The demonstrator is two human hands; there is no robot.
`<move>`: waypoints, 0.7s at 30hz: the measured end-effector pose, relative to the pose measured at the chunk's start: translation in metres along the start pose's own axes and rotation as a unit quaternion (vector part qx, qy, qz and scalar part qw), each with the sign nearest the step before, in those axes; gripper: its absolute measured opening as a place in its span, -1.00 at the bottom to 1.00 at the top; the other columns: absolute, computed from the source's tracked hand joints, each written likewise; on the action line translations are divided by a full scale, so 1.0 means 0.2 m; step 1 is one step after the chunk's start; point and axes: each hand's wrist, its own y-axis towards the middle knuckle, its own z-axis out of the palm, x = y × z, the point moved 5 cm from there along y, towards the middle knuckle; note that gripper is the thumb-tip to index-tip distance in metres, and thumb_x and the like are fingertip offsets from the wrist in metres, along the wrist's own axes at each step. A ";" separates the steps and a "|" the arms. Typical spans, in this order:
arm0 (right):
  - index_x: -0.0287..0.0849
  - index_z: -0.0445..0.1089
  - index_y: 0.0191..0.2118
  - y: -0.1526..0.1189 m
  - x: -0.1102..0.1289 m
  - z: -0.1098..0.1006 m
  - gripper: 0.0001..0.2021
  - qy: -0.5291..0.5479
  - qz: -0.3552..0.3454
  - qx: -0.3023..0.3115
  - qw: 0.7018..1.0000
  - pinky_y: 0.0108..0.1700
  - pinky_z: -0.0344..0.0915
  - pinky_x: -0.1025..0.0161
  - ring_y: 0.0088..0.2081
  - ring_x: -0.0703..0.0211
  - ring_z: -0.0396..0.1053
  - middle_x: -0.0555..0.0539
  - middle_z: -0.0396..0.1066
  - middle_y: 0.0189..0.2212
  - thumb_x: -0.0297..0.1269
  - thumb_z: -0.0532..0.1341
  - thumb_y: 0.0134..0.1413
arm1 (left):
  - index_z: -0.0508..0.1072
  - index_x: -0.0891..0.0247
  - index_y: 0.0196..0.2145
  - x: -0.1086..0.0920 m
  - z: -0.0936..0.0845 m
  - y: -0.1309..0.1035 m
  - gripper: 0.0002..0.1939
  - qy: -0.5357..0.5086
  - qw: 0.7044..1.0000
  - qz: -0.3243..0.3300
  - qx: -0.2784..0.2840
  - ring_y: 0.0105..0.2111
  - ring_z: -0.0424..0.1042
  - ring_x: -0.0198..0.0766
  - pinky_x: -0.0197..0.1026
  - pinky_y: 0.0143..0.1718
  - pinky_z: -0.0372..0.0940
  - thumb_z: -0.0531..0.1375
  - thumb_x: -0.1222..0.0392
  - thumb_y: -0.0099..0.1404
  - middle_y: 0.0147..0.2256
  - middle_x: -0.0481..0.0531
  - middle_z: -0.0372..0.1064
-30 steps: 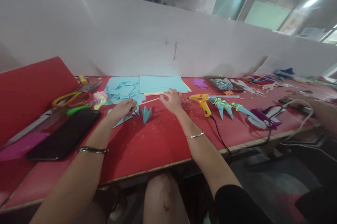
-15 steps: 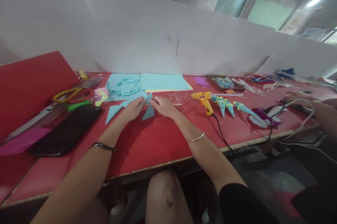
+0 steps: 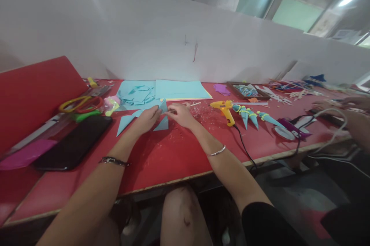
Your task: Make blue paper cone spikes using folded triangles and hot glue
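The left hand holds folded paper, the right hand a stick, between the table's front and back edges.

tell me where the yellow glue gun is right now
In the head view, the yellow glue gun lies on the red table, to the right of the right hand and just left of the blue paper cones.

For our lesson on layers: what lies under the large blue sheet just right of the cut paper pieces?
A thin yellow edge shows beneath the front of the blue sheet. The rest underneath is covered, so further layers cannot be told.
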 end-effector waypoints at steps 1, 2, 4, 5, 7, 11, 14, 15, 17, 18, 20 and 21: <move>-0.19 0.34 -0.41 0.00 0.00 0.00 -0.65 0.006 0.003 -0.003 1.000 -0.10 -0.17 0.18 -0.30 0.25 0.26 0.01 0.41 -0.38 -0.06 -0.01 0.19 | 0.01 0.17 -0.59 0.00 0.00 0.00 -0.72 -0.002 1.000 0.000 -0.002 -0.58 0.05 -0.31 -0.23 -0.48 -0.03 -0.06 0.15 0.26 -0.65 -0.14 0.01; -0.18 0.35 -0.40 0.00 0.00 -0.01 -0.66 0.013 0.006 -0.005 1.000 -0.09 -0.18 0.17 -0.30 0.25 0.26 0.02 0.41 -0.37 -0.06 -0.01 0.19 | 0.01 0.17 -0.59 0.00 0.00 0.00 -0.72 -0.005 1.000 0.000 -0.004 -0.58 0.06 -0.31 -0.23 -0.47 -0.02 -0.06 0.16 0.27 -0.65 -0.14 0.01; -0.17 0.37 -0.39 0.00 0.00 -0.01 -0.68 0.024 0.013 -0.007 1.000 -0.08 -0.19 0.16 -0.30 0.25 0.27 0.03 0.42 -0.37 -0.08 0.01 0.18 | 0.02 0.17 -0.59 0.01 0.00 0.00 -0.72 -0.006 1.000 -0.005 -0.004 -0.57 0.07 -0.30 -0.24 -0.46 -0.01 -0.06 0.18 0.27 -0.64 -0.14 0.01; -0.16 0.37 -0.39 0.00 0.01 -0.01 -0.69 0.028 0.016 -0.007 0.999 -0.07 -0.20 0.15 -0.29 0.25 0.27 0.03 0.42 -0.37 -0.09 0.03 0.18 | 0.03 0.17 -0.59 0.01 0.01 0.01 -0.73 -0.003 1.000 -0.006 -0.003 -0.57 0.08 -0.29 -0.24 -0.45 -0.01 -0.06 0.19 0.26 -0.64 -0.14 0.01; -0.17 0.36 -0.41 0.00 0.01 0.00 -0.71 0.031 0.023 -0.007 0.999 -0.06 -0.21 0.13 -0.28 0.24 0.28 0.03 0.42 -0.37 -0.11 0.05 0.16 | 0.03 0.16 -0.59 0.02 0.01 0.01 -0.73 0.011 1.000 -0.006 -0.004 -0.57 0.08 -0.29 -0.24 -0.45 -0.03 -0.04 0.18 0.25 -0.64 -0.14 0.01; -0.17 0.36 -0.41 0.00 0.00 0.00 -0.73 0.022 0.030 -0.008 0.999 -0.05 -0.21 0.13 -0.26 0.22 0.29 0.02 0.43 -0.36 -0.13 0.05 0.16 | 0.04 0.16 -0.56 0.03 0.01 0.01 -0.74 0.038 0.999 0.002 0.003 -0.56 0.12 -0.25 -0.24 -0.46 -0.03 0.02 0.10 0.23 -0.61 -0.11 0.08; -0.18 0.35 -0.41 -0.01 0.00 0.00 -0.70 -0.009 0.011 -0.002 1.000 -0.06 -0.20 0.14 -0.28 0.23 0.28 0.01 0.43 -0.37 -0.12 0.02 0.19 | 0.07 0.15 -0.54 0.04 0.02 0.01 -0.77 0.051 0.998 0.005 0.024 -0.52 0.17 -0.22 -0.23 -0.44 -0.01 0.00 0.10 0.23 -0.58 -0.06 0.14; -0.19 0.35 -0.42 -0.01 0.01 0.00 -0.69 -0.020 0.001 -0.002 1.000 -0.07 -0.20 0.15 -0.28 0.23 0.28 0.00 0.42 -0.38 -0.12 0.01 0.19 | 0.08 0.15 -0.54 0.04 0.02 0.00 -0.78 0.052 0.998 0.003 0.031 -0.51 0.19 -0.20 -0.23 -0.43 0.01 -0.02 0.10 0.24 -0.57 -0.05 0.16; -0.19 0.34 -0.42 -0.01 0.01 0.00 -0.68 -0.036 -0.012 -0.003 0.999 -0.08 -0.20 0.16 -0.29 0.24 0.28 0.01 0.41 -0.40 -0.11 0.00 0.20 | 0.09 0.15 -0.53 0.03 0.03 0.00 -0.79 0.047 0.998 -0.003 0.044 -0.49 0.22 -0.19 -0.23 -0.40 0.04 -0.04 0.11 0.24 -0.56 -0.04 0.19; -0.20 0.33 -0.43 0.00 0.01 0.00 -0.67 -0.039 -0.014 -0.003 0.999 -0.09 -0.20 0.17 -0.30 0.24 0.27 0.01 0.40 -0.40 -0.10 0.00 0.20 | 0.10 0.15 -0.53 0.03 0.03 0.00 -0.79 0.042 0.998 -0.006 0.047 -0.48 0.23 -0.19 -0.23 -0.39 0.06 -0.05 0.12 0.25 -0.55 -0.04 0.21; -0.20 0.33 -0.43 0.00 0.00 0.01 -0.66 -0.036 -0.011 -0.003 0.999 -0.12 -0.18 0.19 -0.32 0.26 0.27 0.01 0.40 -0.41 -0.09 0.00 0.20 | 0.11 0.16 -0.53 0.03 0.03 0.00 -0.80 0.030 0.998 -0.009 0.050 -0.48 0.23 -0.21 -0.24 -0.39 0.08 -0.06 0.13 0.25 -0.54 -0.04 0.22; -0.20 0.32 -0.44 0.00 0.00 0.01 -0.66 -0.032 -0.009 -0.002 0.999 -0.13 -0.18 0.20 -0.32 0.26 0.27 0.01 0.40 -0.41 -0.09 0.00 0.20 | 0.12 0.16 -0.53 0.03 0.03 0.00 -0.80 0.025 0.998 -0.008 0.051 -0.48 0.23 -0.22 -0.25 -0.40 0.08 -0.06 0.13 0.24 -0.55 -0.05 0.22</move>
